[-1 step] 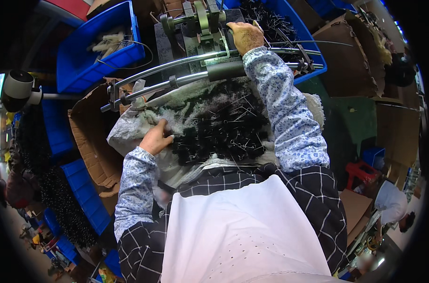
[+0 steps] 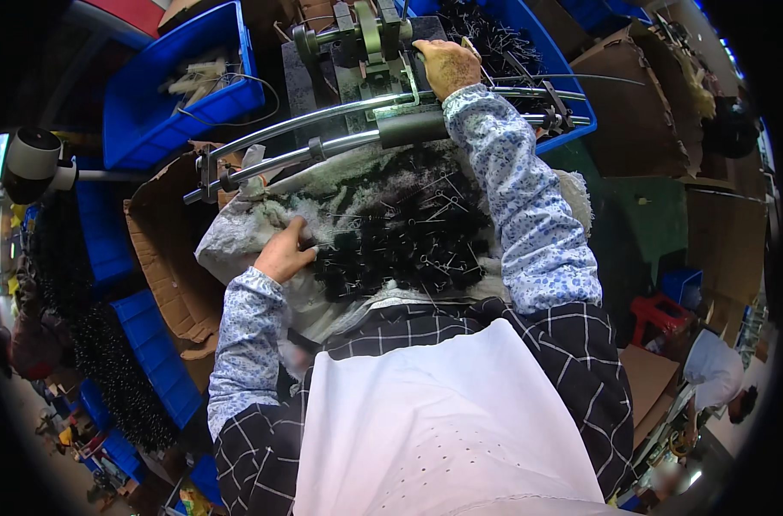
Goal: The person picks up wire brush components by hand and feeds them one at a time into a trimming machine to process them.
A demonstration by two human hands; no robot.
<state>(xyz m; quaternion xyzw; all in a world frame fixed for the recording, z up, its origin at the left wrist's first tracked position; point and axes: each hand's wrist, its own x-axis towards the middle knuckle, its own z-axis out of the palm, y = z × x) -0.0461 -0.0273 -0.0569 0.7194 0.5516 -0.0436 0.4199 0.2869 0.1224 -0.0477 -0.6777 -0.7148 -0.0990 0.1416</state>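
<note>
My left hand (image 2: 285,253) rests at the left edge of a dark heap of thin wire pieces (image 2: 400,232), some with looped ends. Its thumb and forefinger are spread apart, with nothing visible between them. Under the heap lies a whitish woven sack (image 2: 228,236), spread in front of my lap. My right hand (image 2: 450,69) is up at a metal machine (image 2: 370,52) with a shaft and blocks. Its fingers curl downward beside a small upright bracket (image 2: 411,79); what they close on is hidden by the hand.
Two steel rails (image 2: 279,163) cross between the machine and the heap. A blue bin (image 2: 572,95) with dark wire pieces stands behind my right hand; another blue bin (image 2: 125,112) with pale pieces is at far left. Cardboard (image 2: 172,249) stands left, a red stool (image 2: 658,314) right.
</note>
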